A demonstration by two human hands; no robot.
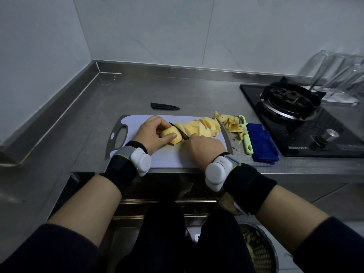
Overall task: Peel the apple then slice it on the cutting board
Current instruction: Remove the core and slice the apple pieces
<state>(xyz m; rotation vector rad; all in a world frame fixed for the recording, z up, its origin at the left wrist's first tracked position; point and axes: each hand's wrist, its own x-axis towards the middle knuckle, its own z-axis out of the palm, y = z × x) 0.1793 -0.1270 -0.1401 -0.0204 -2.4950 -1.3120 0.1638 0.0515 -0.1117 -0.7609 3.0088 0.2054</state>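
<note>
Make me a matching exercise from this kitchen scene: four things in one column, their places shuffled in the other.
Things:
1 knife
2 sheath
3 peeler
4 apple slices

Places:
A on the counter behind the cutting board
B piled at the board's right end
C held in the right hand
D on the counter beside the blue cloth

Pairs: 1-C; 2-A; 3-D; 4-B

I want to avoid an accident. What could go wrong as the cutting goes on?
1. The left hand holds the small apple piece with its thumb right beside the knife; a slip could cut it.
2. The board reaches the front edge of the counter; pressure from the right hand might shift it.
</note>
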